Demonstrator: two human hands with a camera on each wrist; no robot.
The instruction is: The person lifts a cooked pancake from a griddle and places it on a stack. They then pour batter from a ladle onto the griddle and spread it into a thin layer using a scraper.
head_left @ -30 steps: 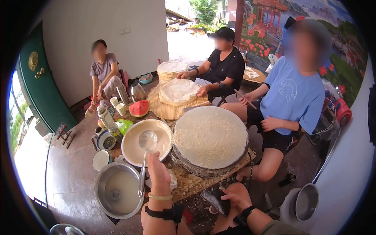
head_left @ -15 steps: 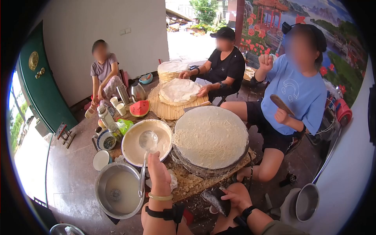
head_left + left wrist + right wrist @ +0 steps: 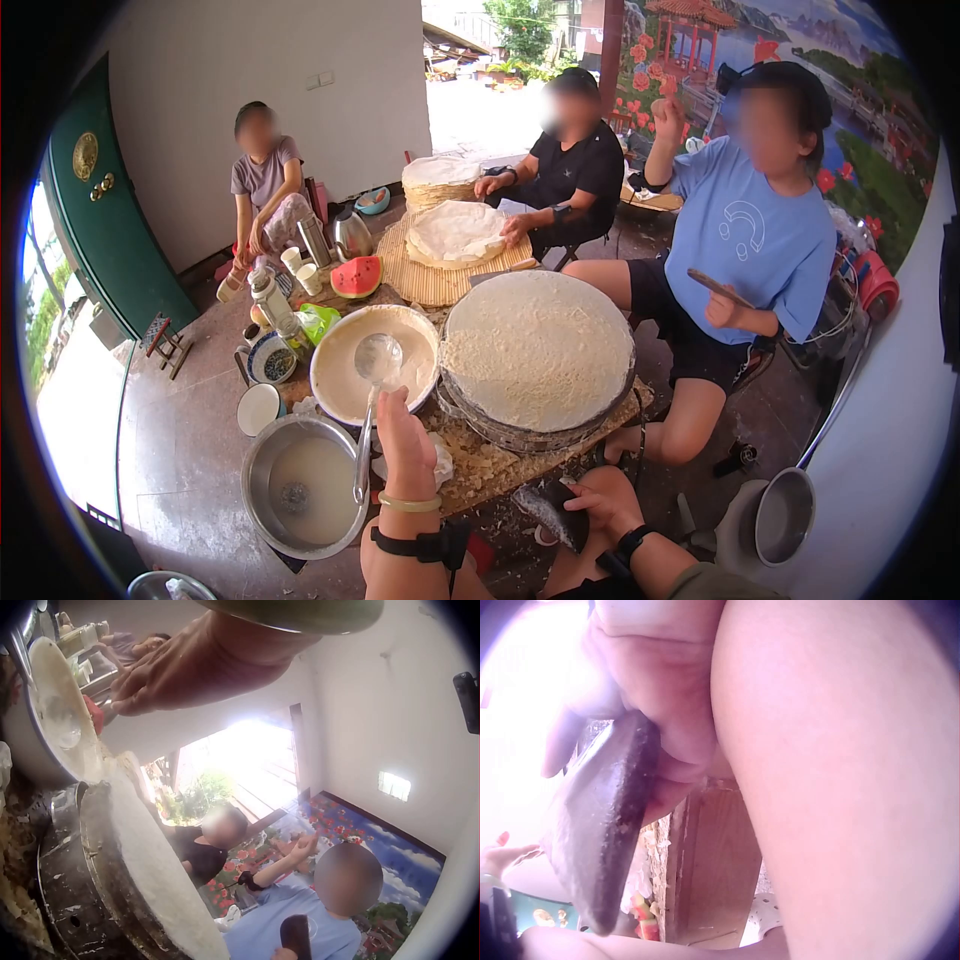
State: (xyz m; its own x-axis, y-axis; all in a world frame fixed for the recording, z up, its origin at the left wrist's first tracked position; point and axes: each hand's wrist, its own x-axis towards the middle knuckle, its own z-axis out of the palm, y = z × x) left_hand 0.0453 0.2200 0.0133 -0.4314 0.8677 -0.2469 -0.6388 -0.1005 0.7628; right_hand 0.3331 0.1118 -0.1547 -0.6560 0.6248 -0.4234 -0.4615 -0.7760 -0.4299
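Observation:
My left hand (image 3: 408, 450) is held up beside the batter bowl (image 3: 326, 398), its fingers straight with nothing gripped in them. Along its near side runs the handle of a metal ladle (image 3: 378, 358), whose bowl lies in the batter. Low by my leg, my right hand (image 3: 598, 508) grips a dark flat scraper (image 3: 546, 515) with pale batter on its edge. In the right wrist view the thumb and fingers close round the thick end of that scraper (image 3: 604, 825). A round griddle (image 3: 540, 350) covered with a pale batter layer stands ahead.
A steel pot (image 3: 262, 520) of cloudy liquid stands at left. Behind are a watermelon piece (image 3: 356, 277), cups, bottles, and flatbreads (image 3: 455, 235) on a woven mat. A person in blue (image 3: 750, 230) sits at right with a paddle (image 3: 720, 287); two others sit farther back.
The person in blue has raised one hand and shifted the paddle to the other. The batter on the griddle looks slightly yellower. My hands have stayed in place.

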